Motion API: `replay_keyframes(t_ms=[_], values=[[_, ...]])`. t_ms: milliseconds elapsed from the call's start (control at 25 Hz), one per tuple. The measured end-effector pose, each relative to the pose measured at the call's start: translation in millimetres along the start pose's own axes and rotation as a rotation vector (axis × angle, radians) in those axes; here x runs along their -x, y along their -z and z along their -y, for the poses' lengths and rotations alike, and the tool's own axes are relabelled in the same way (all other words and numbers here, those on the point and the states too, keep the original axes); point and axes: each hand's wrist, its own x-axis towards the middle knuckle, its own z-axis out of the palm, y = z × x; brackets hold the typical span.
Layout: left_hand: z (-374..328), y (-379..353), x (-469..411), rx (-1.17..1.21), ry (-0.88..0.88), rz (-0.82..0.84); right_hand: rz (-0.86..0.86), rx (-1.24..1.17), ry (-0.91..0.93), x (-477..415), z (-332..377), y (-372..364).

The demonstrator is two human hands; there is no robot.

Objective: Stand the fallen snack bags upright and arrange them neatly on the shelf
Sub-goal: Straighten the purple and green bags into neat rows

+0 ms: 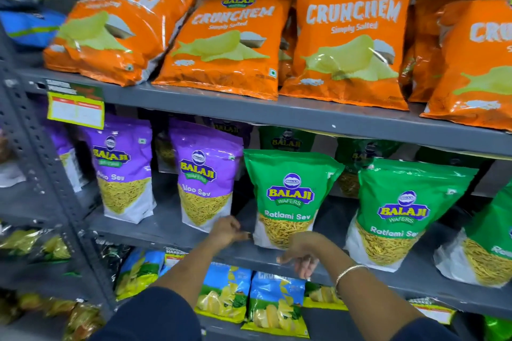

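From your head camera, your left hand (227, 231) sits on the middle shelf (171, 227), its fingers curled loosely in the gap between a purple Aloo Sev bag (206, 174) and a green Ratlami Sev bag (289, 199); the fingertips reach the green bag's lower left corner, but I cannot tell whether that grip has closed on it. Your right hand (303, 253) hangs at the shelf's front edge just below the same green bag, fingers drooping loose, grip empty, a bangle (347, 273) on the wrist.

All the bags along the middle shelf stand upright: a second purple bag (123, 171) to the left, another green bag (401, 210) to the right, a third cut off at the frame edge, more rows behind them. On the top shelf, the orange Crunchem bags (352, 36) lean back, the leftmost (119, 30) slumped sideways. Blue chip bags (277, 304) stand on the shelf below your arms. A yellow price tag (75, 109) hangs from the top shelf's edge.
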Motion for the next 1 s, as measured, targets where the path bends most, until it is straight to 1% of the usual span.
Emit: replay_keyframes(t_ms=[40, 80, 120, 160, 200, 240, 280, 320, 360, 400, 520, 560, 600, 680, 720, 760, 800, 840, 880, 920, 960, 1000], values=[[14.4, 22.6, 0.1, -0.053, 0.070, -0.017, -0.021, 0.002, 0.055, -5.8, 22.5, -3.4], [25.8, 46.5, 0.6, -0.098, 0.137, -0.041, -0.086, -0.007, 0.137, -14.9, 44.2, -7.2], [36.4, 68.8, -1.2, -0.102, 0.196, -0.099, -0.178, -0.040, 0.234, -25.4, 67.3, -11.9], [50.2, 86.9, -8.8, -0.053, 0.197, -0.188, -0.282, -0.109, 0.319, -34.5, 86.5, -17.1], [58.7, 103.0, -15.2, 0.077, 0.158, -0.256, -0.368, -0.210, 0.382, -44.4, 102.5, -20.3], [65.8, 116.7, -21.6, 0.210, 0.094, -0.281, -0.402, -0.342, 0.436, -55.9, 117.7, -22.4], [66.0, 123.0, -25.3, 0.283, 0.046, -0.219, -0.394, -0.519, 0.502, -65.0, 126.1, -22.3], [67.5, 124.3, -31.7, 0.319, -0.002, -0.151, -0.346, -0.703, 0.571, -68.5, 133.1, -22.7], [70.4, 124.3, -38.1, 0.334, -0.010, -0.093, -0.302, -0.828, 0.630, -70.0, 140.3, -25.6], [74.9, 122.8, -43.4, 0.348, -0.034, -0.051, -0.286, -0.902, 0.669, -70.9, 144.2, -27.3], [125.5, 114.0, -73.1, 0.314, 0.012, -0.087, -0.300, -0.899, 0.686, -63.8, 154.6, -40.9], [128.1, 114.3, -72.2, 0.297, 0.028, -0.093, -0.327, -0.898, 0.710, -51.8, 159.3, -45.9], [127.4, 114.0, -68.6, 0.290, 0.032, -0.117, -0.402, -0.938, 0.731, -37.3, 165.7, -47.1], [110.7, 120.3, -48.9, 0.336, 0.020, -0.107, -0.752, -1.030, 0.795, -10.0, 182.3, -33.3], [95.2, 123.5, -32.2, 0.354, 0.019, -0.105, -0.916, -1.029, 0.807, 8.6, 190.4, -20.6], [88.2, 122.7, -24.9, 0.388, 0.024, -0.105, -1.029, -0.990, 0.795, 27.4, 199.0, -4.3], [88.5, 120.7, -24.0, 0.392, 0.033, -0.111, -1.093, -0.890, 0.773, 41.7, 205.9, 14.9], [87.8, 121.1, -20.4, 0.384, 0.037, -0.124, -1.094, -0.720, 0.719, 51.8, 210.9, 33.5], [90.8, 120.3, -21.2, 0.365, 0.031, -0.140, -1.045, -0.510, 0.650, 59.6, 214.1, 48.9], [92.4, 120.0, -21.7, 0.354, 0.034, -0.165, -0.957, -0.299, 0.575, 63.5, 214.7, 59.2], [95.4, 118.1, -26.2, 0.357, 0.029, -0.179, -0.907, -0.152, 0.519, 64.0, 212.3, 64.8], [95.6, 117.0, -26.6, 0.349, 0.021, -0.179, -0.902, -0.089, 0.489, 68.6, 209.3, 66.4]])
